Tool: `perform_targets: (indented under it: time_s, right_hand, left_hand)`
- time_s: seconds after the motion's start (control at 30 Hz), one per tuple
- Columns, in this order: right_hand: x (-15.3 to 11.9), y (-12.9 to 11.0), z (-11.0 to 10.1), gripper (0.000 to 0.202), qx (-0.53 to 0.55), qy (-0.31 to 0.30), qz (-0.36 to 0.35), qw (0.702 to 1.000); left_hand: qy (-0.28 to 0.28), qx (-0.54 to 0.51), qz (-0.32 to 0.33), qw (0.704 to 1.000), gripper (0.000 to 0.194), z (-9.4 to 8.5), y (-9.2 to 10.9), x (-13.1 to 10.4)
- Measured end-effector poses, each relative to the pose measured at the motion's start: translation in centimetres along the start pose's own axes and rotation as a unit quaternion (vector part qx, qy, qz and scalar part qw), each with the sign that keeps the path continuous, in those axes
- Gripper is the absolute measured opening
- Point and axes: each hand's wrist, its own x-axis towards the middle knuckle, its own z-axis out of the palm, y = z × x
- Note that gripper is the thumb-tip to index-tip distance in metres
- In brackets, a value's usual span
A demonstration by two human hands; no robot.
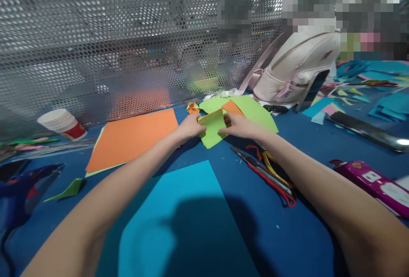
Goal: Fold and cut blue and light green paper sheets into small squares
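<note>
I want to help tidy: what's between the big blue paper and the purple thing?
In the head view, red-handled scissors, a yellow-handled tool and the person's right forearm come between them.

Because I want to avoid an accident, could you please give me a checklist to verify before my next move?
1. Left hand grips the folded green paper: ok.
2. Right hand grips it too: ok.
3. Red-handled scissors clear of both hands: ok.
4. Yellow handles in full view: not ok, the right forearm partly hides them.
5. Glue gun away from both hands: ok, far left.
6. Glue gun cool: cannot tell.
</note>
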Motion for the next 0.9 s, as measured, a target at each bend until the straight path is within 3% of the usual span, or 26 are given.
perform_targets:
  time_s: [0.2, 0.3, 0.4, 0.5, 0.63, 0.9]
  right_hand:
    - [0.3, -0.5, 0.5, 0.019, 0.145, 0.012, -0.004, 0.989]
    - [0.1, -1.0, 1.2, 0.019, 0.190, 0.029, -0.015, 0.981]
    - [-0.2, -1.2, 1.9, 0.022, 0.208, 0.026, -0.016, 0.978]
    - [-0.4, -1.3, 2.3, 0.027, 0.210, 0.013, -0.012, 0.978]
    - [-0.6, -1.6, 2.4, 0.022, 0.201, 0.006, -0.014, 0.980]
    - [-1.1, -2.6, 1.5, 0.027, 0.195, 0.015, -0.057, 0.979]
  left_hand:
    - [0.064, -0.088, 0.100, 0.989, 0.052, -1.1, -0.4, -1.6]
    - [0.118, -0.140, 0.173, 0.968, 0.066, -1.7, -1.0, -2.1]
    - [0.137, -0.218, 0.147, 0.955, 0.073, -1.8, -2.0, -2.3]
    - [0.107, -0.270, 0.084, 0.953, 0.062, -1.4, -3.0, -2.7]
    - [0.086, -0.280, 0.072, 0.953, 0.029, -0.7, -3.2, -3.1]
    - [0.113, -0.253, 0.087, 0.957, 0.026, -0.5, -2.8, -3.8]
